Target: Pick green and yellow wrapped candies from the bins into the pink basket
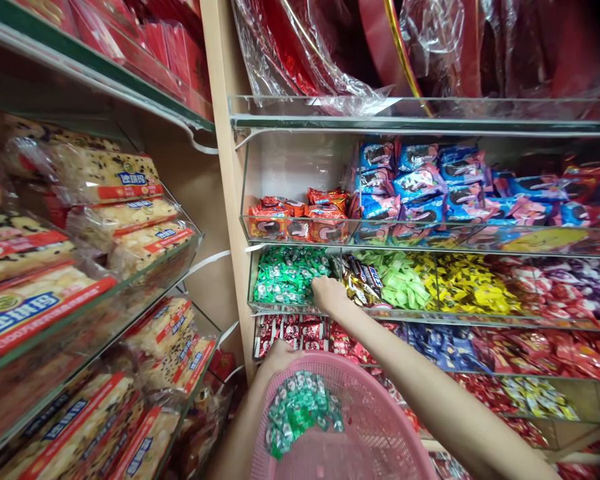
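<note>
My left hand [280, 357] grips the far rim of a pink plastic basket [405, 427], which is tilted toward me. Inside the basket lies a heap of green-wrapped candies [303, 407]. My right hand [329, 293] reaches across to a glass shelf and rests at the right side of a bin of the same green candies [285, 270]. Its fingers look curled, and what they hold, if anything, is hidden. Just beside that hand are dark-wrapped chocolate bars [363, 273].
Light green candies [403, 277] and yellow candies [467, 283] fill bins farther right. Above are blue snack packs [417, 183] behind a glass lip. Packaged pastries [115, 173] crowd shelves at the left. A wooden upright [230, 200] divides the shelving.
</note>
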The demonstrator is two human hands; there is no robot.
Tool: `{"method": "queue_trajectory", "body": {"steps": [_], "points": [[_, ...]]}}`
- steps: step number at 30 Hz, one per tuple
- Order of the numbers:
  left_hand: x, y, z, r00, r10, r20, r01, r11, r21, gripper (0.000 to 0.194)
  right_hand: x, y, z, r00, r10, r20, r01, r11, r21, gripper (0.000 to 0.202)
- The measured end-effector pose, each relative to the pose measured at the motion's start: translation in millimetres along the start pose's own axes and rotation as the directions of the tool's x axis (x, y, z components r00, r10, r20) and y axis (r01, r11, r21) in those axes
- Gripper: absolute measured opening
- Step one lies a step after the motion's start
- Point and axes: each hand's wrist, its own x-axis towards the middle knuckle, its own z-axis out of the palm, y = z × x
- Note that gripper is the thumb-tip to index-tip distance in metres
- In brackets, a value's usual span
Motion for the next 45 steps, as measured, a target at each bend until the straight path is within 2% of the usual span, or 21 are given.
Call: {"method": "queue_trajectory", "body": {"steps": [12,17,19,21,23,25,27,30,33,36,40,45], "points": [[1.9,-3.2,2.2,1.0,-0.017,0.02,0.018,1.0,-0.02,0.053,-6.1,-1.3,0.8,0.996,0.016,-0.083,-0.02,0.999,-0.038,0.032],[2.7,-2.5,2.7,0.999,-0.04,0.003,0.04,0.999,0.0,0.053,-15.1,1.1,-8.9,0.986,0.01,-0.164,-0.013,1.0,-0.019,0.032],[1.6,-0.6,2.0,0.999,-0.044,0.007,0.044,0.999,-0.004,0.053,-25.6,4.6,-12.7,0.98,-0.026,-0.199,0.034,0.999,0.037,0.031],[0.6,0.7,1.6,0.999,-0.04,0.016,0.04,0.999,-0.019,0.053,-40.2,9.7,-9.2,0.964,-0.102,-0.246,0.145,0.976,0.165,0.03],[0.2,0.8,1.9,0.999,-0.034,0.024,0.035,0.998,-0.048,0.052,-56.6,16.4,6.8,0.942,-0.183,-0.281,0.276,0.9,0.338,0.028],[0.4,-0.5,2.9,0.999,-0.023,0.023,0.025,0.997,-0.072,0.051,-72.5,24.5,36.7,0.935,-0.234,-0.267,0.342,0.794,0.502,0.024],[0.8,-2.4,4.1,1.0,-0.011,0.02,0.013,0.998,-0.065,0.05,-85.8,33.7,77.1,0.948,-0.236,-0.214,0.319,0.714,0.623,0.02],[0.6,-3.8,4.8,1.0,-0.014,0.014,0.015,1.0,-0.025,0.049,-99.5,47.3,141.7,0.987,-0.148,-0.064,0.147,0.667,0.73,0.021],[-1.3,-1.8,3.9,1.0,-0.027,0.001,0.027,1.0,-0.012,0.049,-106.5,56.8,188.8,0.994,-0.089,-0.07,0.112,0.665,0.739,0.02],[-3.9,1.7,2.3,1.0,-0.027,0.004,0.027,1.0,-0.011,0.05,-109.6,60.3,208.0,0.992,-0.083,-0.099,0.129,0.671,0.73,0.018],[-5.6,4.1,0.9,1.0,-0.012,0.013,0.012,1.0,-0.016,0.05,-114.3,58.0,209.8,0.987,-0.085,-0.137,0.156,0.729,0.666,0.012],[-3.8,2.2,1.5,1.0,-0.011,0.009,0.011,1.0,-0.001,0.053,-120.1,51.6,218.4,0.993,-0.104,-0.053,0.117,0.852,0.511,0.017]]}}
